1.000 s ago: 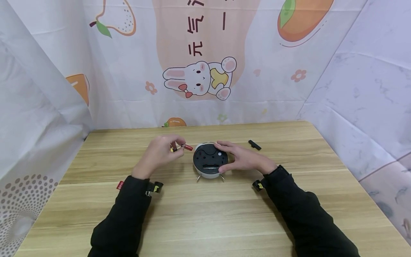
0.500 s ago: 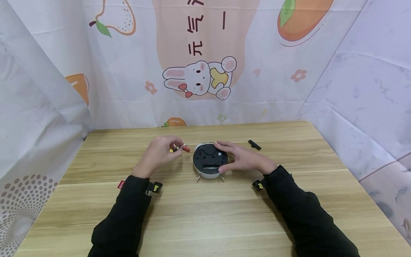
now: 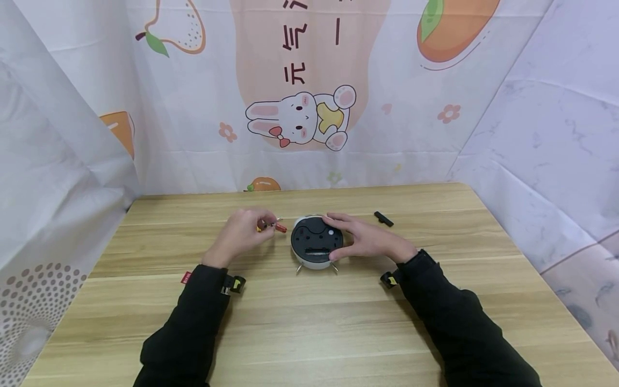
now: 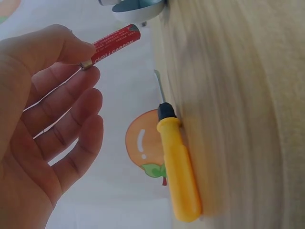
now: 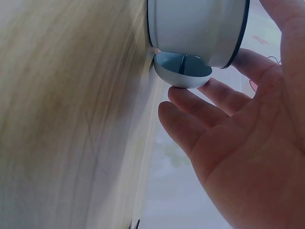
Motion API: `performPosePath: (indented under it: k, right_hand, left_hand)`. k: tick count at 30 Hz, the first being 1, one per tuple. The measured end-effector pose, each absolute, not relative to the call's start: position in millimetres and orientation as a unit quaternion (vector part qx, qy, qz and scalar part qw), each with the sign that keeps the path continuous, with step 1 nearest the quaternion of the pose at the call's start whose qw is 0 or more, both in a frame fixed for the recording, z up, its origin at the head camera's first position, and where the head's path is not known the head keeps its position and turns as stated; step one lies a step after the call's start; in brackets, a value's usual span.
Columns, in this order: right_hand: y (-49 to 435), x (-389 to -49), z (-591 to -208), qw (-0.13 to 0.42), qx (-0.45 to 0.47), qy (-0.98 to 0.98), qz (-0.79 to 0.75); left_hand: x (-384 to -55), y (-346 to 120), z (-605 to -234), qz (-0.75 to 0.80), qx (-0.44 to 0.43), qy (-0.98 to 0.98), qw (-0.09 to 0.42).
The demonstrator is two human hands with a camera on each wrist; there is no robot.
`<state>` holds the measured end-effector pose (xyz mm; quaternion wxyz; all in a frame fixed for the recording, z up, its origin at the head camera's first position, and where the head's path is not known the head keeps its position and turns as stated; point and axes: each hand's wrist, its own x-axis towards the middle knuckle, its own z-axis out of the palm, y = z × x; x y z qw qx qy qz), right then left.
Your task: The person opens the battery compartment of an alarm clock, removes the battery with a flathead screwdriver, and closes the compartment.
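My left hand (image 3: 242, 231) pinches a small red battery (image 4: 116, 44) between thumb and fingertip, a short way left of the clock; its other fingers are loosely bent. Beyond that hand a screwdriver (image 4: 178, 167) with a yellow handle lies on the table, mostly hidden in the head view. A round white alarm clock (image 3: 316, 239) lies with its black back facing up and a slot showing near the lower edge. My right hand (image 3: 369, 239) holds it by the right side, thumb low and fingers high on the rim. The right wrist view shows its bell (image 5: 183, 71) beside the fingers.
A small black strip-like piece (image 3: 383, 219) lies on the wooden table (image 3: 300, 328) behind the right hand. A printed cloth (image 3: 193, 107) hangs along the table's back edge, and more cloth hangs at both sides.
The battery in my left hand has tilted and shifted slightly left and nearer to me, uncovering the screwdriver's tip. My right hand and the clock have stayed put.
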<state>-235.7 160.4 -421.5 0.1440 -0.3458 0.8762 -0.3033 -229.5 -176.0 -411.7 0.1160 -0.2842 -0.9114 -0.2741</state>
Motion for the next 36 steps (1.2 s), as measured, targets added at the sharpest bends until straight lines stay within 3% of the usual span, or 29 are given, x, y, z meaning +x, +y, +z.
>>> performPosePath:
  k: [22,36]
  right_hand:
    - [164,-238,-421,0.153,-0.342,0.875,-0.306]
    - [162,-236,-421,0.156,-0.337,0.874,-0.313]
  left_hand:
    - [-242,-175,-422,-0.339,-0.241,-0.909,0.032]
    - [-242,-182,-430,-0.330,-0.258,-0.908,0.019]
